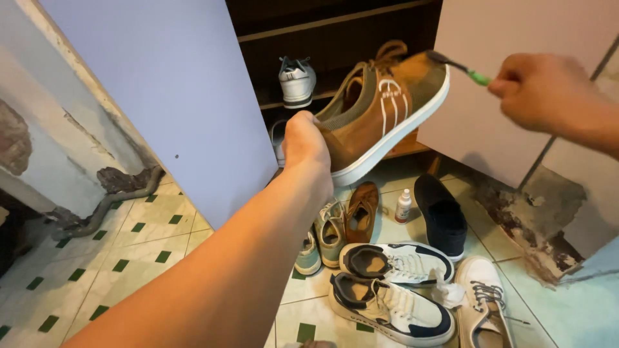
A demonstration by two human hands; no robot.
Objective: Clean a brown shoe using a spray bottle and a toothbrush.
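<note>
My left hand (305,143) grips the toe end of a brown sneaker (387,106) with a white sole and white side stripes, holding it up in front of an open shoe cabinet. My right hand (548,90) holds a small brush with a green handle (465,69). Its dark bristles touch the heel of the brown sneaker.
Several shoes lie on the tiled floor below: a white and black pair (393,290), a black slip-on (442,216), a brown shoe (362,209), a white sneaker (485,299). A small white bottle (403,206) stands among them. A white sneaker (297,80) sits on the cabinet shelf. A lilac cabinet door (174,96) stands open at left.
</note>
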